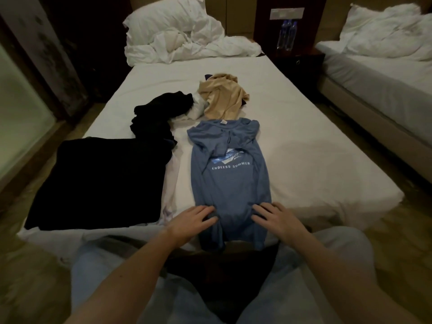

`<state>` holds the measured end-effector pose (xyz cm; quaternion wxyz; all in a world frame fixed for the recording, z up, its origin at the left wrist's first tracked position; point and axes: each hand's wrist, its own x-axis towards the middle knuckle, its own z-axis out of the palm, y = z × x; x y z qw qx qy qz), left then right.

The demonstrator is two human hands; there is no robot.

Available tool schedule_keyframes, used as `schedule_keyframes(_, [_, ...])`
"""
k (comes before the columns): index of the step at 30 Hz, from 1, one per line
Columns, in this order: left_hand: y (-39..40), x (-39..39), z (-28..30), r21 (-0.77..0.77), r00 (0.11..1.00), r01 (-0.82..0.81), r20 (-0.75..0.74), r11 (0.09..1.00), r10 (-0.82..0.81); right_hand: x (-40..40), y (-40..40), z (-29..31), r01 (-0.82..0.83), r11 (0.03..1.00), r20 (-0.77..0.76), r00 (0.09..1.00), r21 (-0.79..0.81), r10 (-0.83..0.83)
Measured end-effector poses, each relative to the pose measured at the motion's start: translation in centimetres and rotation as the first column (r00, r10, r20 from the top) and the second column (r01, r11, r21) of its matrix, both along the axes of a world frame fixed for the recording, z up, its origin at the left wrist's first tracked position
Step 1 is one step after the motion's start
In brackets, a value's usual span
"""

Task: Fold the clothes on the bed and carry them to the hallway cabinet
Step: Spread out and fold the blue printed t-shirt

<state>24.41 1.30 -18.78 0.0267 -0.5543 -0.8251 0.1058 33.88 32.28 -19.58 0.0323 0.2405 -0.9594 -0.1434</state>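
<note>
Your left hand point(192, 219) and right hand point(275, 218) press flat, fingers spread, on the blue shirt's point(230, 183) hem, gripping nothing. A folded black garment point(105, 181) lies to its left; a tan garment point(222, 99) touches its collar on the bed point(315, 160).

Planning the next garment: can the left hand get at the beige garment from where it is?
Probably yes: the left hand rests open on the blue shirt; nothing blocks the beige garment beyond it.

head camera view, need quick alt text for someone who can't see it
A person's left hand and right hand rest flat on the near end of a blue shirt laid lengthwise on a white bed, its sides folded in. A folded black garment lies left of it, with crumpled black and tan clothes farther up the bed.
</note>
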Motion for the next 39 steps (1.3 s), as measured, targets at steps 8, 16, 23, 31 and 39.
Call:
schedule_keyframes(8, [1.1,0.6,-0.4,0.316,0.986,-0.150,0.118,0.937,0.118,-1.2,-2.3,-0.6,0.156,0.969,-0.101,0.979,-0.190,-0.177])
schedule_keyframes(16, [2.7,-2.5,3.8,0.210,0.260,-0.945,0.947,0.250,0.188,-4.4,-3.7,5.8,0.621,0.548,0.324,0.773,-0.560,-0.546])
schedule_keyframes(23, [4.9,-7.6,9.5,0.027,0.038,-0.994,0.994,-0.107,-0.104,-11.9,-1.8,11.8,0.497,-0.047,0.457,0.752,-0.866,-0.474])
schedule_keyframes(31, [6.5,-17.8,11.7,-0.074,-0.048,-0.994,0.957,-0.080,-0.286,-22.4,0.3,15.2,0.492,-0.360,0.602,0.724,-0.793,-0.336])
schedule_keyframes(39, [9.7,-29.7,9.9,-0.026,0.001,-0.979,0.991,-0.201,-0.131,-33.2,1.5,12.4,0.524,-0.081,0.472,0.677,-0.848,-0.565])
